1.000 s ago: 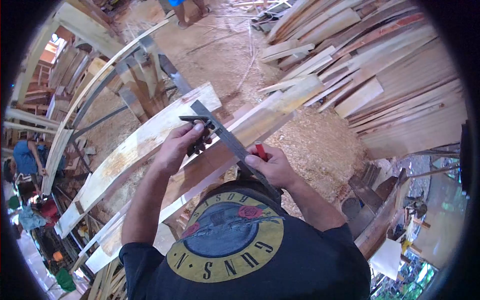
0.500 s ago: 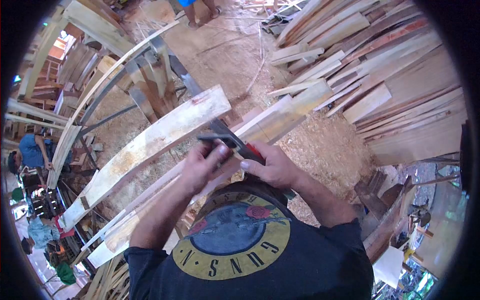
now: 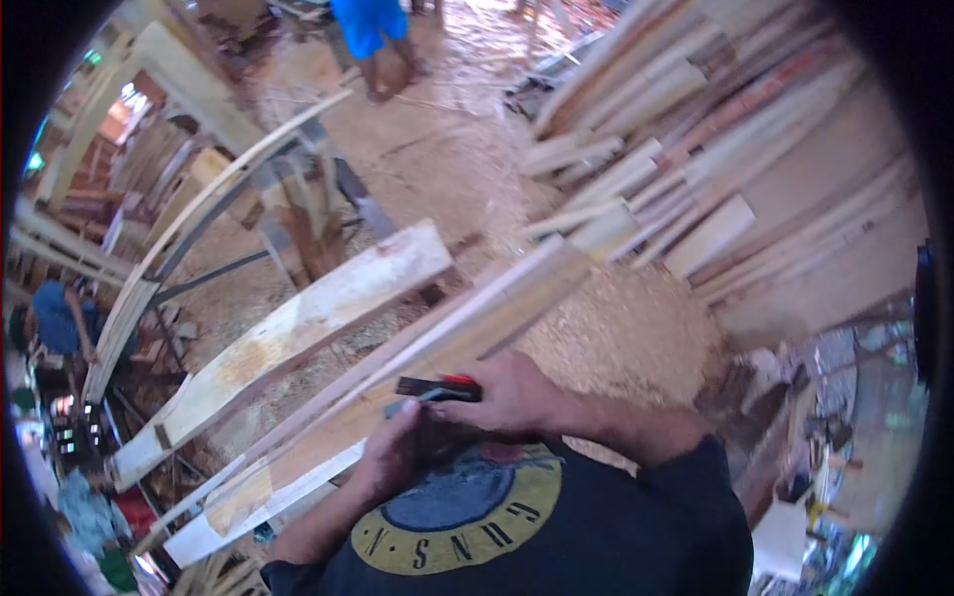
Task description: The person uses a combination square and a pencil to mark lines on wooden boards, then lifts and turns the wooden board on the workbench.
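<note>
Head view: left hand [image 3: 393, 449] and right hand [image 3: 512, 390] are jointly clamping dark tool [image 3: 425, 387], red marker [image 3: 459, 378] crowding grip, maybe risking slip.

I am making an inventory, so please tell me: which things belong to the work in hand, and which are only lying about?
Seemingly in use:
dark tool, in the right hand
small red item, beside it (blurred)
long board in front, probably

Probably just lying about:
piled planks at picture right
wood shavings on the ground
</note>
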The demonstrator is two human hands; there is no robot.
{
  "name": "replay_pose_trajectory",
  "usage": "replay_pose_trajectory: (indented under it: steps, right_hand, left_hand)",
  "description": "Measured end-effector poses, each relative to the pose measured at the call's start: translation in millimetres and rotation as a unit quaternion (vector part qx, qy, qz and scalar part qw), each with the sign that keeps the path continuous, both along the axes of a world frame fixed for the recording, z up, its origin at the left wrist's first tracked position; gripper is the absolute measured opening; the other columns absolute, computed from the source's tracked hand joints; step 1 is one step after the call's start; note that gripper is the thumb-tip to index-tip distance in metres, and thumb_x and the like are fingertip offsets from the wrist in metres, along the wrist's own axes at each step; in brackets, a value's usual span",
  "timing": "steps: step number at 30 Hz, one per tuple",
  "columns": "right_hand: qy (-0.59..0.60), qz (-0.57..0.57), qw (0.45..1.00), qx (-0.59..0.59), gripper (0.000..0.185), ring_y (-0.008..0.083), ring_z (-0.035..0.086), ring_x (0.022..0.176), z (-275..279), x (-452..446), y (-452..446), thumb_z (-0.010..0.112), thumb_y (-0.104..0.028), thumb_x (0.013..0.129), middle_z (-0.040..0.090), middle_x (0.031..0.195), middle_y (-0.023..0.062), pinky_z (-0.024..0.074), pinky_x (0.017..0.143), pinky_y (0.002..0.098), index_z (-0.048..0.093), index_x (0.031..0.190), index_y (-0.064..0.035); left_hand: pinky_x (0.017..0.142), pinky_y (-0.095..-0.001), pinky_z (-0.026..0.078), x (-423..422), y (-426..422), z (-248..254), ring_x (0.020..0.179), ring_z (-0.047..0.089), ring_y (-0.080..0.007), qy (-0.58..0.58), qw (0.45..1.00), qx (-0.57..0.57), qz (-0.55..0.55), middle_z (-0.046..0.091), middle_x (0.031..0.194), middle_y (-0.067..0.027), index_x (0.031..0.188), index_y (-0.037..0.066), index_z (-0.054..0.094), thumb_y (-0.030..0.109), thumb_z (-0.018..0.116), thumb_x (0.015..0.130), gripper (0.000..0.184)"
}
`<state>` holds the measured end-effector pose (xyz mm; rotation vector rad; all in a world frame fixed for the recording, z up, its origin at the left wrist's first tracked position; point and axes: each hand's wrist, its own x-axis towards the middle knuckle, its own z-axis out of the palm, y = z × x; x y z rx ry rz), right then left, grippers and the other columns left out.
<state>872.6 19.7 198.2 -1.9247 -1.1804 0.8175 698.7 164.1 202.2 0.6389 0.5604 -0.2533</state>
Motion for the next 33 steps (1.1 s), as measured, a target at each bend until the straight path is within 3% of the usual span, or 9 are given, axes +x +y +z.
replay_pose_trajectory:
  steps: [2,5,11,14,17,20,26,33]
  right_hand:
    - [-0.001,0.004,0.999,-0.045,0.049,0.0399,0.073,0.079,12,2,5,0.075,-0.052,0.088,0.072,0.082,0.0206,0.0566,0.071,0.0467,0.072,0.103,-0.0055]
    - [0.001,-0.017,1.0,0.024,0.051,0.042,0.072,0.075,-4,-4,5,0.075,-0.053,0.087,0.069,0.075,0.0231,0.0556,0.068,0.0478,0.071,0.097,-0.0033]
    - [-0.046,-0.007,0.998,0.032,0.05,0.0409,0.071,0.07,-2,-6,4,0.073,-0.052,0.089,0.067,0.07,0.0209,0.0545,0.063,0.0475,0.07,0.093,-0.0021]
    - [-0.091,-0.025,0.995,0.04,0.048,0.0401,0.07,0.067,0,-11,2,0.073,-0.05,0.09,0.067,0.068,0.0198,0.0541,0.061,0.0477,0.069,0.09,-0.003]
    - [-0.084,-0.026,0.995,0.052,0.048,0.0397,0.071,0.068,8,-12,2,0.073,-0.052,0.09,0.067,0.068,0.0198,0.0543,0.062,0.0481,0.069,0.089,-0.0038]
    - [-0.104,-0.016,0.994,0.029,0.05,0.0396,0.071,0.07,4,-10,4,0.073,-0.054,0.089,0.067,0.069,0.0194,0.0548,0.064,0.0483,0.07,0.09,-0.0041]
    - [-0.098,-0.024,0.994,0.038,0.048,0.0401,0.071,0.07,-3,-12,5,0.073,-0.053,0.089,0.066,0.069,0.0192,0.0542,0.064,0.0486,0.068,0.086,-0.0051]
    - [-0.094,-0.004,0.995,0.042,0.04,0.0389,0.07,0.069,-5,-12,8,0.075,-0.046,0.088,0.066,0.069,0.0182,0.0533,0.062,0.0472,0.069,0.09,-0.0064]
  left_hand:
    - [0.111,-0.0466,0.044,-1,-2,-4,0.123,0.062,-0.0269,0.009,0.999,0.014,0.037,0.066,0.13,-0.0132,0.141,0.002,0.054,0.05,0.047,0.107,0.059]
    - [0.102,-0.0398,0.052,-2,-3,-11,0.115,0.065,-0.023,-0.031,0.993,0.09,0.071,0.067,0.124,-0.0136,0.137,-0.003,0.054,0.043,0.049,0.109,0.053]
    - [0.105,-0.0409,0.05,-8,-4,-23,0.119,0.064,-0.0253,0.0,0.992,0.109,0.059,0.065,0.128,-0.0155,0.139,-0.003,0.052,0.042,0.047,0.11,0.054]
    - [0.109,-0.0438,0.047,-3,-3,-13,0.123,0.062,-0.028,-0.038,0.997,0.019,0.057,0.063,0.133,-0.0178,0.142,-0.004,0.049,0.044,0.041,0.111,0.058]
    - [0.113,-0.0465,0.044,0,-7,-5,0.126,0.061,-0.0298,-0.029,0.997,0.052,0.05,0.061,0.137,-0.0189,0.144,-0.004,0.048,0.047,0.036,0.111,0.062]
    - [0.115,-0.0462,0.043,-3,-5,-6,0.129,0.059,-0.0296,-0.034,0.998,-0.011,0.058,0.06,0.139,-0.0193,0.144,-0.004,0.047,0.048,0.036,0.111,0.063]
    - [0.105,-0.0419,0.053,-9,-2,-23,0.12,0.065,-0.0268,-0.029,0.996,0.076,0.04,0.064,0.131,-0.0185,0.139,-0.006,0.053,0.049,0.041,0.11,0.063]
    - [0.1,-0.0406,0.056,-9,-8,-24,0.11,0.068,-0.0253,0.003,0.993,0.076,0.093,0.068,0.12,-0.0158,0.129,-0.006,0.058,0.039,0.05,0.11,0.05]
